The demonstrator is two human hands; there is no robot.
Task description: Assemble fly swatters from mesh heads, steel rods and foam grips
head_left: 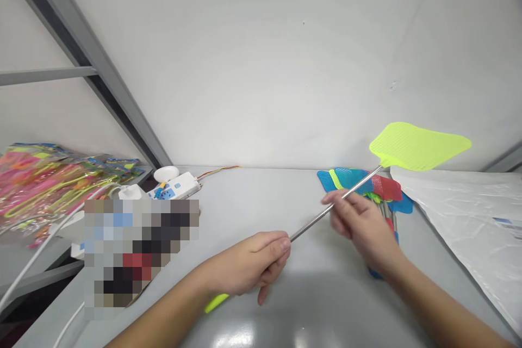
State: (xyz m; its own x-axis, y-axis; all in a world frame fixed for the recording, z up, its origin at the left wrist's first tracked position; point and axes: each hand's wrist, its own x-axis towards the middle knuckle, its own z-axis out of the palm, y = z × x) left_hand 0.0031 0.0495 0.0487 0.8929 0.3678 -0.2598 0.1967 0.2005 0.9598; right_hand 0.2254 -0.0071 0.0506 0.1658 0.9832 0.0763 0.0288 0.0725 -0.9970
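Note:
A fly swatter with a yellow-green mesh head (418, 147) and a thin metal shaft slants up to the right above the grey table. My left hand (256, 261) is closed around its lower part; the yellow-green handle end pokes out below that wrist. Higher up the shaft, my right hand (359, 223) pinches the metal between thumb and fingers. Behind my right hand lies a pile of blue and red fly swatters (354, 180), partly hidden by the hand and arm. A yellow-green strip crosses one of the blue heads.
A white power strip (179, 187) with cables sits at the back left, near a white round object (166, 174). Packaged colourful items (53, 185) lie at the far left beside a metal frame (98, 70). White plastic sheeting (465, 212) covers the right side. One left area is pixelated.

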